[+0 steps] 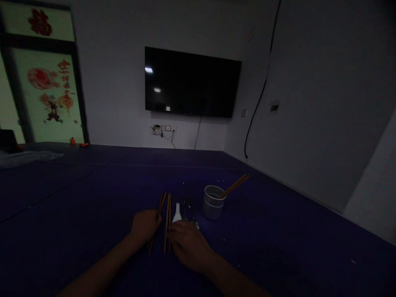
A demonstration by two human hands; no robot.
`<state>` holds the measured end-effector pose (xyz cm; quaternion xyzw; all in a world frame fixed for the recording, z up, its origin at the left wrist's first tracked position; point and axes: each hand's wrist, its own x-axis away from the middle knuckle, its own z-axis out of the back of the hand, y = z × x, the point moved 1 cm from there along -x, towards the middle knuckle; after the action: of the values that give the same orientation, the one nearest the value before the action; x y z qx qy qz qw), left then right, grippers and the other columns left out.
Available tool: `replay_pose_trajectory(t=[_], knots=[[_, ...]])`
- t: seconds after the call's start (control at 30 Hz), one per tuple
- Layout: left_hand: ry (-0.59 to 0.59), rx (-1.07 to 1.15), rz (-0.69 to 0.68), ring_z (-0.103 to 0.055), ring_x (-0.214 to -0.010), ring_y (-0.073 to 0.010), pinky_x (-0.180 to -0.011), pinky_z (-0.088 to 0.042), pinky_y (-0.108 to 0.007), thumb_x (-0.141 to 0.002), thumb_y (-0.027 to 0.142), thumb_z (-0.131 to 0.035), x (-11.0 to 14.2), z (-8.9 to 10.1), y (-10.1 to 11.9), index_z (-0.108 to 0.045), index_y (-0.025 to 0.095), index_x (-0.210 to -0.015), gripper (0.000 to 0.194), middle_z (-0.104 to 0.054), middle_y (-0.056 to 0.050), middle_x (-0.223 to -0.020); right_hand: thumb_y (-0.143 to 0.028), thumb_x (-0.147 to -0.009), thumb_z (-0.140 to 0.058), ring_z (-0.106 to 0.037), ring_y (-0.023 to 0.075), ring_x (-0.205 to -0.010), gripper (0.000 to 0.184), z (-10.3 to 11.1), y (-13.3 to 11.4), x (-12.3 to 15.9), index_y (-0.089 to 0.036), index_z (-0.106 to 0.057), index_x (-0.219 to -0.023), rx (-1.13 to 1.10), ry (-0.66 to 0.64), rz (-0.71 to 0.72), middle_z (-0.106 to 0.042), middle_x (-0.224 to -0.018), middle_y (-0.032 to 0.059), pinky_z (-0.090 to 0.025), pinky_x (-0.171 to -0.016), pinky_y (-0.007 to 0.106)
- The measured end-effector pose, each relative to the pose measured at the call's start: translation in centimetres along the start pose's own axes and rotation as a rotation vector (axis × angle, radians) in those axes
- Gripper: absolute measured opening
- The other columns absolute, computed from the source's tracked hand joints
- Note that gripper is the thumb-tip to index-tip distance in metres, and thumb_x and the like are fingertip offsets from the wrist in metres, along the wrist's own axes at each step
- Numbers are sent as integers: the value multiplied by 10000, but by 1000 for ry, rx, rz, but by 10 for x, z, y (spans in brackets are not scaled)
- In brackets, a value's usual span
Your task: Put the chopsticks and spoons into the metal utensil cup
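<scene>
My left hand (145,222) is closed round a few wooden chopsticks (162,201), whose ends stick out above and below the fist. Beside it, another pair of wooden chopsticks (168,210) lies lengthwise on the purple surface. My right hand (190,245) is curled, its fingertips pinching at the side of that pair. A white spoon (177,213) lies just beyond the right hand, its bowl partly hidden by the fingers. Next to it are dark metal utensils (184,206), too dim to name exactly. To the right stands a grey cylindrical holder (213,208) with wooden chopsticks (235,185) leaning out.
The purple surface (278,247) reaches to the walls, with small white scraps on it. A black television (192,82) hangs on the back wall above sockets and cables. Clear plastic sheeting (31,157) and small orange items (72,141) lie at the far left.
</scene>
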<state>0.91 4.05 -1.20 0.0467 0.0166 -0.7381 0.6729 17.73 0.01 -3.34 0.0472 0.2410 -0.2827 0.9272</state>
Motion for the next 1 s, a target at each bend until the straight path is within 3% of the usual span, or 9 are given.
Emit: replay_pose_trajectory(t=[1.0], knots=[[-2, 47, -31, -654, -825, -224, -713, -454, -307, -843, 311, -354, 1, 2, -5, -641, 169, -837, 321, -693, -95, -855, -95, -828, -464, -557, 182, -977, 232, 1, -2, -1, -183, -628, -967, -23, -47, -8, -646, -1038, 63, -406, -876, 320]])
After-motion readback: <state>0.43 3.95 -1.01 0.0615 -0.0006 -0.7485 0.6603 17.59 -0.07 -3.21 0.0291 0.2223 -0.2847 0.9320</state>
